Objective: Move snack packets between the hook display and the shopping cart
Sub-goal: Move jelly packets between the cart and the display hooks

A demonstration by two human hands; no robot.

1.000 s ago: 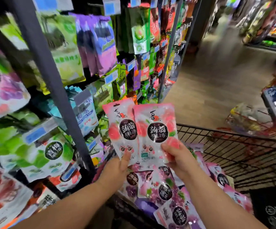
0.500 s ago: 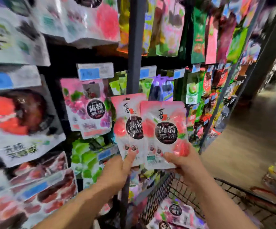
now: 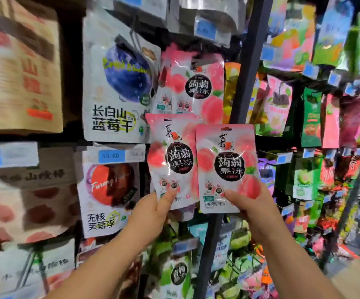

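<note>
You are holding up two pink peach-jelly packets side by side. Your left hand is pinching the bottom edge of the left packet, thumb on its front, just left of the dark upright post. Your right hand is gripping the lower corner of the right packet, thumb across its front, covering part of the post. Higher up, left of the post, matching hanging peach packets are sitting beside a blueberry packet.
</note>
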